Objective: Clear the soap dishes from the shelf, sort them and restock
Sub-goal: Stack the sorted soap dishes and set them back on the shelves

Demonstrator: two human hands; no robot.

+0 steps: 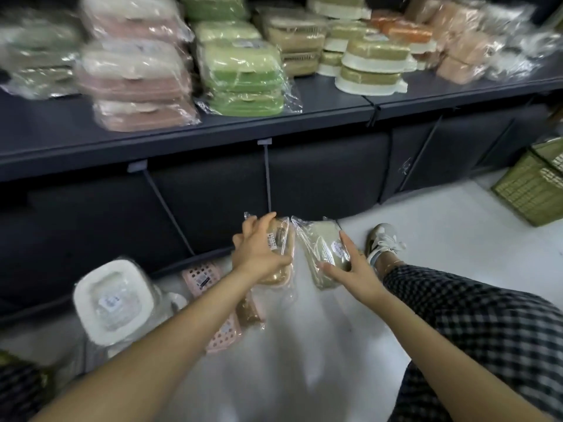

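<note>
My left hand (259, 251) grips a tan soap dish (281, 239) wrapped in clear plastic, low over the white floor. Beside it, my right hand (353, 266) holds a pale green wrapped soap dish (323, 248) tilted on its side. The two dishes almost touch. On the dark shelf (213, 129) above stand stacks of wrapped soap dishes: pink and white ones (137, 77) at the left, green ones (243, 71) in the middle, olive-and-white ones (371, 65) to the right, orange ones (408, 32) further back.
On the floor at the lower left lie a white dish stack (112, 303), pink perforated dishes (222, 330) and a brown wrapped one (248, 312). A green crate (533, 190) stands at the right. My checked-trousered leg (487, 315) and shoe (384, 242) lie right.
</note>
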